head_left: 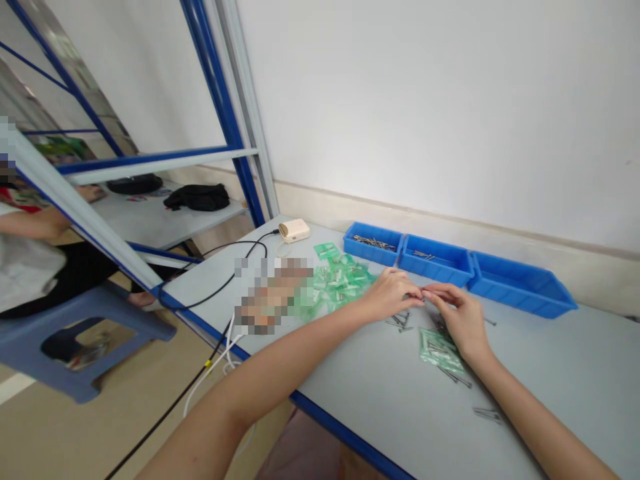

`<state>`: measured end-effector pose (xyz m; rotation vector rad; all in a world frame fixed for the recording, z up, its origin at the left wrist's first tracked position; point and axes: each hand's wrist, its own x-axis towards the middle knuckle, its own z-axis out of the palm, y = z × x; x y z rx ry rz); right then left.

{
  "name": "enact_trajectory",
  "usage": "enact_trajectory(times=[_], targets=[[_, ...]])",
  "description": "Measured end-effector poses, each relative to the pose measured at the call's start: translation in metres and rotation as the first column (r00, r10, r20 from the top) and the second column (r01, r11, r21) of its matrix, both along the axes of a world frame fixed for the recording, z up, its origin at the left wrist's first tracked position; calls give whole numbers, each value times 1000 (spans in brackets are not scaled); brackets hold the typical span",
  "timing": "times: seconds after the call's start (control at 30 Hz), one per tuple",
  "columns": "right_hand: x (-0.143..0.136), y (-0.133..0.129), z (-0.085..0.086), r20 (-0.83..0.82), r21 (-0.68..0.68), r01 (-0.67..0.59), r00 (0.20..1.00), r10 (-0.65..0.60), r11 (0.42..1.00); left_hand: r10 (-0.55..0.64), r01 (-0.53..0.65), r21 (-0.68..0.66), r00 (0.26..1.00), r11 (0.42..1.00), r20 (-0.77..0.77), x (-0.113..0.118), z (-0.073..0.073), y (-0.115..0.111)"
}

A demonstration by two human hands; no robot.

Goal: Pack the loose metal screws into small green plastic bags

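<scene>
My left hand (393, 294) and my right hand (463, 319) meet fingertip to fingertip above the grey table (380, 393), in front of the blue bins. Both are closed in a pinch; whatever sits between the fingers is too small to make out. Under and beside my left hand lie several loose screws (400, 321). A green plastic packet (440, 350) with screws visible in it lies just below my right hand, partly covered by it. More screws (456, 377) lie at its lower edge, and others (487, 415) rest nearer the front.
Three joined blue bins line the wall: the left bin (373, 253) and middle bin (435, 272) contain screws, the right bin (523, 293) shows none. Green packets (340, 283) are heaped left of my hands. A cream device (295, 231) has a black cable. Another person's arm (43, 222) shows beyond the frame.
</scene>
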<state>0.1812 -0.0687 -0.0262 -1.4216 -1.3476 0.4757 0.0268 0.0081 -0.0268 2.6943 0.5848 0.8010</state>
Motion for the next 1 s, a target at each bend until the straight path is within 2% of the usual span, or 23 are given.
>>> enact_trajectory(times=[0.2, 0.37, 0.5, 0.7, 0.77, 0.93, 1.0], targets=[[3, -6, 4, 260, 57, 51, 963, -64, 997, 74, -64, -118, 994, 991, 84, -4, 7, 0], [1, -10, 6, 460, 118, 113, 874, -155, 987, 68, -58, -131, 995, 990, 79, -6, 11, -4], [2, -12, 8, 505, 115, 153, 842, -190, 982, 72, -68, -85, 997, 994, 41, -6, 13, -6], [8, -11, 7, 503, 73, 52, 860, -82, 996, 60, -59, -30, 997, 998, 42, -6, 14, -6], [9, -12, 7, 560, 112, 42, 823, -97, 993, 55, -55, -9, 998, 998, 35, -6, 15, -6], [8, -15, 10, 711, 283, -3, 672, -208, 959, 66, -66, 61, 998, 996, 2, -5, 16, -9], [8, -16, 13, 726, 297, 8, 648, -231, 955, 56, -56, 82, 998, 995, -6, -5, 16, -9]])
